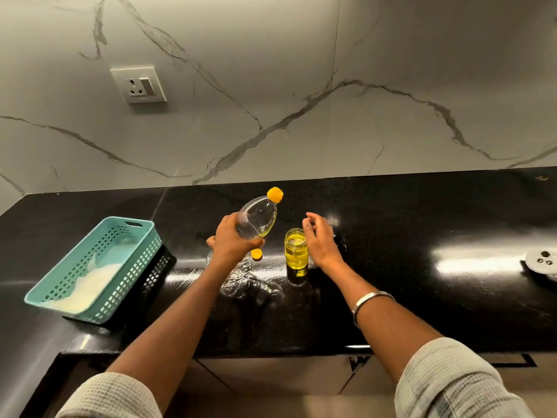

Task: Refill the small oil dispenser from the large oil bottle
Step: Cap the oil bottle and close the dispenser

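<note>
left hand (233, 239) gripping capped large oil bottle (257, 220) tilted above black tabletop (422, 236), right hand (321, 239) hovering fingers loosely spread beside open small oil dispenser (297, 251) standing there, teal basket (93, 267) sitting far left

The bench (422, 224) is glossy black with fine speckles, and the wall (271, 86) behind it is pale grey-white marble with dark grey veins and a white socket plate (138, 84) that has a small red mark. The large oil bottle (256, 220) is clear with a yellow-orange cap (275, 194) and a little yellow oil, and the small oil dispenser (296, 251) is clear glass with bright yellow oil. The basket (93, 267) is teal with a grid of square holes, the sleeves (458, 384) are light grey with a faint check, and the bangle (371, 300) is silver.
</note>
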Demonstrator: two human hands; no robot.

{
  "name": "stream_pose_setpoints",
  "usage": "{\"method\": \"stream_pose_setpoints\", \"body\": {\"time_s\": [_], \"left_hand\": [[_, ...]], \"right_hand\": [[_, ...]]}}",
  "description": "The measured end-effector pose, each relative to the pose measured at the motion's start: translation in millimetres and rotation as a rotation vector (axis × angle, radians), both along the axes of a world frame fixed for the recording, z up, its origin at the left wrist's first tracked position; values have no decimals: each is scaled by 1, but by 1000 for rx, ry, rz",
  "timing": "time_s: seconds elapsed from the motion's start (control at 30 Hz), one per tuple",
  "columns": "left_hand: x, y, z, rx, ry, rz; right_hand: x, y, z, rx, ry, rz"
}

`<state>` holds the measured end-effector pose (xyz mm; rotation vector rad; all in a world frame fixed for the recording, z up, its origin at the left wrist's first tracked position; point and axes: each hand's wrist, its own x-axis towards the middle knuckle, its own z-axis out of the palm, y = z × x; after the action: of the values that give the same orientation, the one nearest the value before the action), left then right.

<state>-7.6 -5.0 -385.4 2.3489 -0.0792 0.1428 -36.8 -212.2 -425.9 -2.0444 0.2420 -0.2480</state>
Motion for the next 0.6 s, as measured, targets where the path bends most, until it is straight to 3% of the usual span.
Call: {"method": "stream_pose_setpoints", "body": {"time_s": [0.17, 0.33, 0.5, 0.6], "left_hand": [[-2, 10, -4, -228, 45, 14], [-4, 25, -9, -394, 62, 38], [-9, 39, -17, -469, 46, 85], [-10, 46, -20, -487, 34, 108]], "right_hand": [[4, 11, 14, -280, -166, 2], [11, 38, 23, -474, -272, 161], [15, 73, 21, -596, -250, 418], [14, 90, 16, -604, -136, 500]]}}
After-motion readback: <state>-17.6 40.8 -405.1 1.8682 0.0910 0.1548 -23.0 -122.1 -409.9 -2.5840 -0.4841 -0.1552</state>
